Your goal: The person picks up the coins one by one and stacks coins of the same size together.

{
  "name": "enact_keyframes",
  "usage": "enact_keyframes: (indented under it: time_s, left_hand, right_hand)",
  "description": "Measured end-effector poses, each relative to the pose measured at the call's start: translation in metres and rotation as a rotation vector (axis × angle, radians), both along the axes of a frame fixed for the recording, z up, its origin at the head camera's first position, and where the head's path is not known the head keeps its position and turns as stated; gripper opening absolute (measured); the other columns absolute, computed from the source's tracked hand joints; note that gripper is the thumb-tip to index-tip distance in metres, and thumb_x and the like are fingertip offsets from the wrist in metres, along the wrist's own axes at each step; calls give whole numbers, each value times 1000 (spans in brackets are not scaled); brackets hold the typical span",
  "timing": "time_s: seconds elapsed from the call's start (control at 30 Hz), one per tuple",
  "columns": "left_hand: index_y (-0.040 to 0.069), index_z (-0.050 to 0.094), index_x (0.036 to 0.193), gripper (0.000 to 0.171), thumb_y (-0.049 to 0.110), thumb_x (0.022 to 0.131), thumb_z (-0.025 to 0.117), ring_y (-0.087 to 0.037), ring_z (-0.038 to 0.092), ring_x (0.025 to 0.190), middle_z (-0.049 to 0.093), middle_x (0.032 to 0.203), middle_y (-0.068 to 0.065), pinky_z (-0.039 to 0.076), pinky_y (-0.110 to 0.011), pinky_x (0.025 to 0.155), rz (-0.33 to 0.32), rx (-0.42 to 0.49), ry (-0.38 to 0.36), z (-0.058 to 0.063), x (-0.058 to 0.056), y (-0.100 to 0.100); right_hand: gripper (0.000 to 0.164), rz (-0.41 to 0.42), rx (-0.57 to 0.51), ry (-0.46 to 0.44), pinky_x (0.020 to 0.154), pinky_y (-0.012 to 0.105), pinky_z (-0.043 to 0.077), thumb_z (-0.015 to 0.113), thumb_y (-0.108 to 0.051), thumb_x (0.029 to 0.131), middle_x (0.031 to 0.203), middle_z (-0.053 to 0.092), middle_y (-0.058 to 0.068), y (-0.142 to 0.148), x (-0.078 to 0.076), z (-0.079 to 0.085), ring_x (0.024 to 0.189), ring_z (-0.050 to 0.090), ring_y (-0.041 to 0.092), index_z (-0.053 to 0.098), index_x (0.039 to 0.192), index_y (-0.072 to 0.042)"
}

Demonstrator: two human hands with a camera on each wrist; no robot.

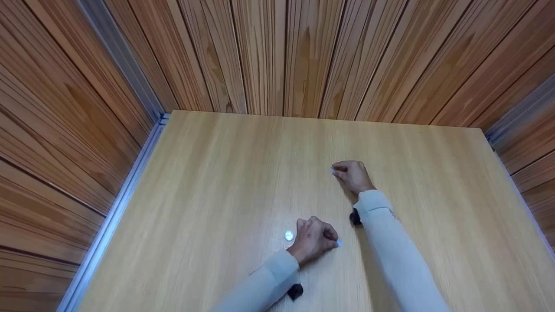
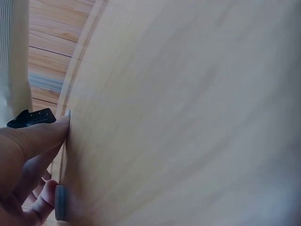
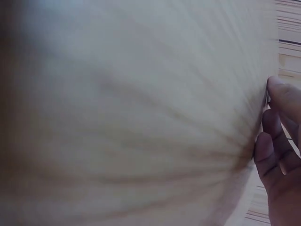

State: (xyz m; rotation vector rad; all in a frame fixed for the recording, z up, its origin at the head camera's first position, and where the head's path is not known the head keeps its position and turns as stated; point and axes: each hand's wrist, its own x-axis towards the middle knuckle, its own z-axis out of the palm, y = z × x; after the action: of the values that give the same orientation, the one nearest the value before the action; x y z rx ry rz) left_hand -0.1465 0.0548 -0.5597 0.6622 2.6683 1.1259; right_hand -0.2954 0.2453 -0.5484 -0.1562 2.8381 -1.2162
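My left hand (image 1: 311, 239) is low over the table, right of the middle, and pinches a small, pale, thin coin (image 1: 339, 243) between thumb and fingertips. In the left wrist view that coin (image 2: 68, 113) shows edge-on against the wood. Farther up the table, my right hand (image 1: 353, 175) pinches another small pale coin (image 1: 332, 170), mostly covered by the fingers. A round silvery stack of coins (image 1: 288, 235) lies just left of the left hand. From the left wrist, the stack (image 2: 60, 202) appears as a thick grey edge beside the curled outer fingers.
The light wooden tabletop (image 1: 225, 173) extends around both hands. Wood-plank walls (image 1: 303, 56) stand behind and at the sides, with a metal rail (image 1: 117, 203) along the left edge. Dark wrist cameras (image 1: 295, 291) sit under the pale sleeves (image 1: 399, 247).
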Motion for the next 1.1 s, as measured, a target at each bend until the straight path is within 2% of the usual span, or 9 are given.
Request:
enact_keyframes:
  time_s: [0.1, 0.2, 0.4, 0.6, 0.77, 0.97, 1.1]
  left_hand:
    - [26, 79, 85, 8, 24, 80, 85, 2, 47, 82, 69, 78, 24, 25, -30, 77, 2, -2, 10, -1, 1, 0]
    - [27, 79, 85, 8, 23, 80, 85, 2, 47, 81, 68, 77, 24, 25, -30, 77, 0, -1, 8, -1, 1, -1]
    - [26, 79, 87, 9, 22, 81, 84, 1, 48, 83, 68, 79, 24, 26, -31, 79, -4, 2, -9, -1, 0, -1]
    - [27, 79, 87, 10, 22, 81, 85, 1, 47, 84, 68, 79, 25, 26, -31, 80, 2, 9, -19, -1, -1, -1]
    - [26, 79, 86, 9, 22, 81, 85, 2, 47, 83, 68, 78, 24, 26, -30, 80, -4, 9, -9, -1, 0, -1]
    - [26, 79, 85, 8, 23, 80, 85, 2, 47, 82, 69, 78, 23, 26, -30, 78, -7, 4, 2, -1, 0, -1]
    - [25, 79, 84, 8, 22, 80, 85, 0, 47, 83, 68, 77, 23, 25, -31, 78, -3, 12, -17, -1, -1, 0]
  right_hand:
    - [25, 2, 4, 14, 92, 46, 50, 69, -6, 94, 117, 70, 19, -1, 1, 1, 109, 65, 32, 71, 118, 2]
    - [24, -8, -16, -14, 91, 45, 50, 68, -6, 95, 114, 70, 19, -1, 2, 1, 107, 64, 32, 70, 116, 3]
    - [19, -61, -101, -69, 81, 32, 50, 70, -2, 93, 104, 69, 18, 0, 4, 2, 96, 64, 28, 69, 110, 4]
    - [10, -81, -115, -41, 76, 25, 47, 71, -2, 91, 97, 72, 15, 5, 6, 1, 92, 64, 24, 73, 100, 3]
    - [7, -122, -140, -38, 71, 20, 46, 70, 1, 90, 91, 73, 8, 14, 11, -3, 84, 63, 15, 75, 95, 2]
    - [9, -159, -212, -132, 68, 18, 49, 71, 1, 90, 91, 73, 8, 24, 18, 1, 78, 63, 8, 74, 98, 5]
    - [12, -162, -215, -200, 67, 18, 50, 72, 0, 90, 91, 73, 8, 28, 25, 6, 76, 64, 7, 73, 100, 7]
